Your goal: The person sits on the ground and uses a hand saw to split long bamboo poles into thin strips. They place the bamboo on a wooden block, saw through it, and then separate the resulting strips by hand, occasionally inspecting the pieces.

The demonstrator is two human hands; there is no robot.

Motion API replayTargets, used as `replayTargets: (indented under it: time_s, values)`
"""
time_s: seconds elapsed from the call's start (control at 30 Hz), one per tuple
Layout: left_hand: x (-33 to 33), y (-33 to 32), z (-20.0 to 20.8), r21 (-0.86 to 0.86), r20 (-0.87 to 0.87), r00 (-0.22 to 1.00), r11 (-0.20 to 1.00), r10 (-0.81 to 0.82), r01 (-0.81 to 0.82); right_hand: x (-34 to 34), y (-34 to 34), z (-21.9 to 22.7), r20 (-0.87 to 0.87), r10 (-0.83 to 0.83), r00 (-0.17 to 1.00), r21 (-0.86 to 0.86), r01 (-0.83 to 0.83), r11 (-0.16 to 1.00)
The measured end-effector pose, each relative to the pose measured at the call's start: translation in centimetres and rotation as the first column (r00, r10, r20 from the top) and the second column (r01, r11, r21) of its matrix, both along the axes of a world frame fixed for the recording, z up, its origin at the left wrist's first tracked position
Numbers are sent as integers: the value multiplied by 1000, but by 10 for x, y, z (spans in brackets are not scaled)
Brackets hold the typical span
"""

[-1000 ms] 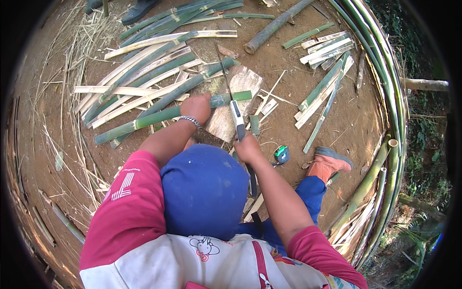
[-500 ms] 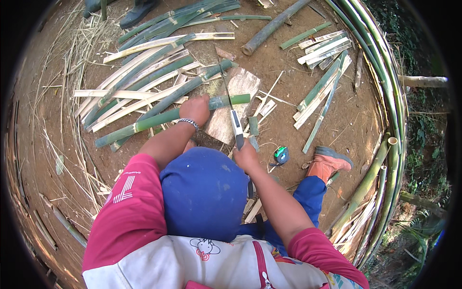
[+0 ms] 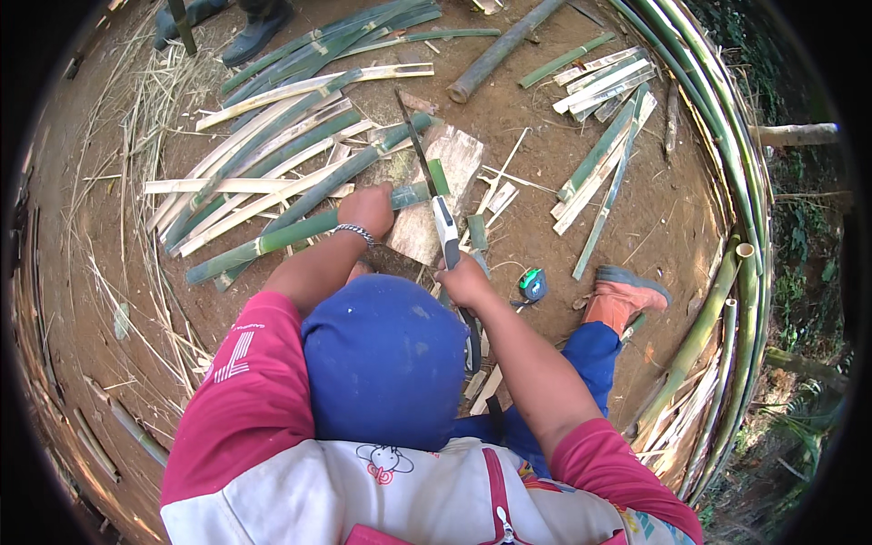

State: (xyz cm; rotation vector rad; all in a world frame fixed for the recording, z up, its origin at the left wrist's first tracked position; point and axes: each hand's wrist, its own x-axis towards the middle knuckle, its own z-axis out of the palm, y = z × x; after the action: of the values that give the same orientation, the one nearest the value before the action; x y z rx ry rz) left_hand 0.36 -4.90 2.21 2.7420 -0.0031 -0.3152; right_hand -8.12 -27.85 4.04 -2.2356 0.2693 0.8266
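Green pole: a long bamboo pole (image 3: 300,232) lies across the brown dirt, running from the near left up to a flat wooden block (image 3: 436,195) at the middle, its cut end resting on the block.
Left hand: the left hand (image 3: 366,209) presses down on the pole just left of the block, fingers wrapped over it; a metal bracelet (image 3: 356,232) sits at the wrist.
Right hand: the right hand (image 3: 465,282) is closed tight on the pale handle of a long knife (image 3: 434,195), whose dark blade points away over the block and the pole's end.
Around: split bamboo strips (image 3: 263,154) lie far left, shorter cut pieces (image 3: 604,150) far right, a small tape measure (image 3: 531,283) just right of the knife hand, an orange boot (image 3: 627,295) beyond it.
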Motion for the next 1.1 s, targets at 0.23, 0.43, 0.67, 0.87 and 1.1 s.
replayTargets:
  time_s: [0.23,0.43,0.67,0.87,1.1]
  values:
    - [7,18,17,-28,81,996,999,22,-19,-58,-40,13,222,-212,952,-44,227,973]
    - [2,43,90,2,110,992,998,62,-63,-135,-110,-51,213,-264,941,-303,320,897]
    - [-42,88,161,-146,239,968,988,76,-42,-143,-107,-59,134,-184,974,-335,219,916]
    - [-92,109,244,-348,249,968,936,42,49,-100,-67,22,429,-158,890,-76,210,975]
    - [-124,91,319,-473,157,988,877,-11,85,-48,6,218,612,-220,760,451,-107,886]
